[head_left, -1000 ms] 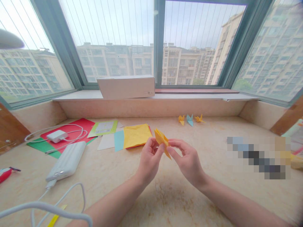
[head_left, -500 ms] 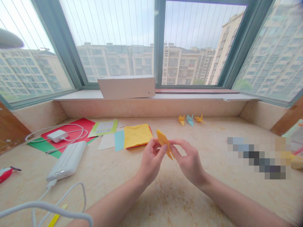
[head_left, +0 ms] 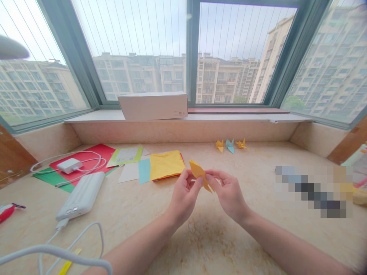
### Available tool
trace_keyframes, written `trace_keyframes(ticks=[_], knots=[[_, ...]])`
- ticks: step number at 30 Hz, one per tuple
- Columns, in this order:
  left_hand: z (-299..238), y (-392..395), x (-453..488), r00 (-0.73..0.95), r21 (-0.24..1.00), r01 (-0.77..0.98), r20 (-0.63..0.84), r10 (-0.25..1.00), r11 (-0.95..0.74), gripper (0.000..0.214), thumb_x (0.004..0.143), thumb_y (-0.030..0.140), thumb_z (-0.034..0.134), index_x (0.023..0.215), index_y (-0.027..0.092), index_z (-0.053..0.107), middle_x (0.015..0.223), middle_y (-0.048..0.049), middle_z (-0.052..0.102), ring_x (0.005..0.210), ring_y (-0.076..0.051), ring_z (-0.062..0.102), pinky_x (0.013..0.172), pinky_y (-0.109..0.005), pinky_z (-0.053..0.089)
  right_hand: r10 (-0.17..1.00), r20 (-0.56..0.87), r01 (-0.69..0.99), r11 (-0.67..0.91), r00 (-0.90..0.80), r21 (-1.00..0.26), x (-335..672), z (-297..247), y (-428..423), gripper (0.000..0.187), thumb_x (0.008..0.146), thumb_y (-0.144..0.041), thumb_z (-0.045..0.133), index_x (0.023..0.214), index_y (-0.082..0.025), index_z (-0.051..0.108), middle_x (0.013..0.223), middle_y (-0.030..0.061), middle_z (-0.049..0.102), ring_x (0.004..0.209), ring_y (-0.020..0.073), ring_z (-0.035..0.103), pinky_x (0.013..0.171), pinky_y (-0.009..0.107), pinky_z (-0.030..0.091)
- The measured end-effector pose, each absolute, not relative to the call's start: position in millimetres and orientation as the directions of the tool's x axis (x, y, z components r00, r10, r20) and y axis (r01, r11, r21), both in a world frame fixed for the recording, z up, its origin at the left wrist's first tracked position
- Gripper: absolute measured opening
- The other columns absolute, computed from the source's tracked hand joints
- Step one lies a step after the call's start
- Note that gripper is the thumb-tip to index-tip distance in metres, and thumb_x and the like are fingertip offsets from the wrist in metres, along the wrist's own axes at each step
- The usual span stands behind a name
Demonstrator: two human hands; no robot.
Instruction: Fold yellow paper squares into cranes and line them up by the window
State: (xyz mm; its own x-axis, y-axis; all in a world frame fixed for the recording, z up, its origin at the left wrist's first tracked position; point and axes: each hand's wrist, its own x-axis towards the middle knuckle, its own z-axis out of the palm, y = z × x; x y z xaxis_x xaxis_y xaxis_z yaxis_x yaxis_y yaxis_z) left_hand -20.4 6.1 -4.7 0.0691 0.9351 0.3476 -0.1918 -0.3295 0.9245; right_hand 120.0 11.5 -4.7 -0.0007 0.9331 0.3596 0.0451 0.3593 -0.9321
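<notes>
Left hand (head_left: 183, 196), right hand (head_left: 231, 194) slightly rightward, fingertips on orange fold (head_left: 197, 172)

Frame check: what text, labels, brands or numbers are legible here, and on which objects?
No text can be read.
On the white box on the sill: small dark print near its lower right corner, too small to read.
On the green-edged sheet: a printed block, blurred.
On the folded orange paper pinched by the left hand and right hand: no print visible.
</notes>
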Motion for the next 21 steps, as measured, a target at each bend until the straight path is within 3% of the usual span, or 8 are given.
trace_keyframes(ticks=[10, 14, 17, 21], knots=[[-0.5, 4.4, -19.5, 0.054, 0.925, -0.194, 0.343, 0.938, -0.327, 0.02, 0.087, 0.034, 0.066, 0.097, 0.017, 0.059, 0.095, -0.0055, 0.068, 0.093, -0.019, 0.065, 0.083, -0.029, 0.049, 0.907, 0.419, 0.16, 0.418, -0.03, -0.894, 123.3, -4.6, 15.6, 0.029, 0.087, -0.047, 0.063, 0.09, -0.02, 0.074, 0.1, 0.0086, 0.071, 0.096, 0.024, 0.066, 0.086, 0.041, 0.052], [-1.9, 5.3, -21.5, 0.076, 0.92, -0.184, 0.364, 0.928, -0.346, 0.018, 0.088, 0.031, 0.066, 0.098, 0.017, 0.06, 0.099, -0.0066, 0.069, 0.096, -0.019, 0.065, 0.086, -0.029, 0.049, 0.931, 0.353, 0.042, 0.358, -0.095, -0.933, 123.2, -7.1, 19.4, 0.035, 0.087, -0.052, 0.062, 0.091, -0.019, 0.073, 0.106, 0.0097, 0.07, 0.095, 0.0227, 0.067, 0.085, 0.039, 0.053], [-2.1, 6.8, -22.6, 0.08, 0.919, -0.201, 0.361, 0.929, -0.34, 0.019, 0.086, 0.032, 0.068, 0.095, 0.017, 0.06, 0.096, -0.0063, 0.07, 0.092, -0.018, 0.066, 0.083, -0.029, 0.05, 0.95, 0.282, -0.075, 0.273, -0.136, -0.959, 121.5, -5.2, 19.9, 0.038, 0.083, -0.055, 0.066, 0.09, -0.018, 0.071, 0.089, 0.0072, 0.075, 0.082, 0.0204, 0.069, 0.079, 0.037, 0.055], [-2.1, 8.8, -21.9, 0.063, 0.916, -0.254, 0.335, 0.94, -0.31, 0.022, 0.082, 0.034, 0.072, 0.092, 0.017, 0.06, 0.094, -0.0053, 0.071, 0.088, -0.018, 0.066, 0.081, -0.029, 0.05, 0.97, 0.238, -0.114, 0.23, -0.06, -0.967, 120.5, 0.0, 18.7, 0.04, 0.074, -0.056, 0.074, 0.083, -0.017, 0.07, 0.079, 0.0051, 0.074, 0.072, 0.0187, 0.068, 0.072, 0.034, 0.055]])
